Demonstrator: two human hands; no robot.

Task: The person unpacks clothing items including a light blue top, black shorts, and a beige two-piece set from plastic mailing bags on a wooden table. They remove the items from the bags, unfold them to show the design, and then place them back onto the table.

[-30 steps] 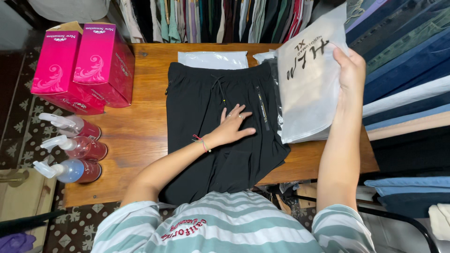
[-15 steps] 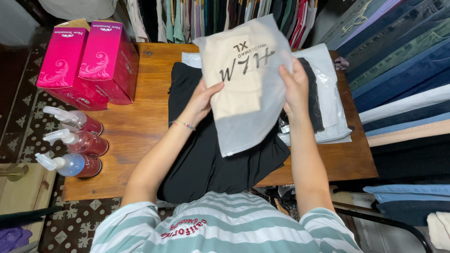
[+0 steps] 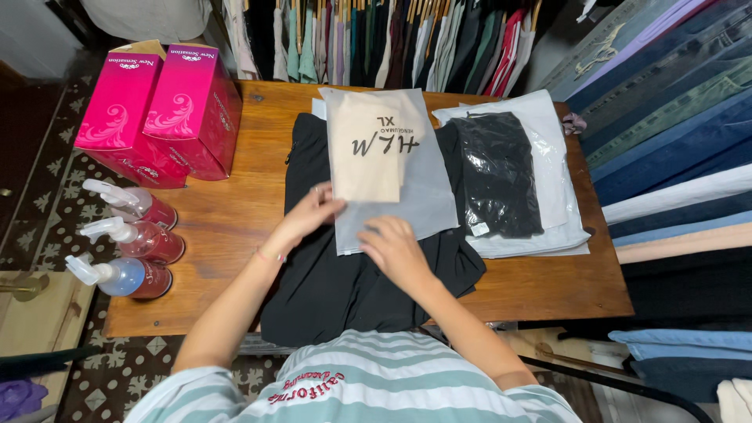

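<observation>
Both hands sat at the near (6 o'clock) edge of a frosted plastic bag (image 3: 407,196) lying on a black garment (image 3: 345,282). Right hand (image 3: 395,249) lay flat, palm down, w/ nothing gripped; left hand (image 3: 309,215) pinched the bag's corner. Bag's long axis ran 6 to 12, away from both. Pink boxes (image 3: 160,110) stood at 10.

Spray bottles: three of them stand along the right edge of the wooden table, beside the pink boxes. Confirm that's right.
Not quite. The head view shows the three spray bottles along the left edge of the wooden table, not the right. They do stand beside the pink boxes.
</observation>
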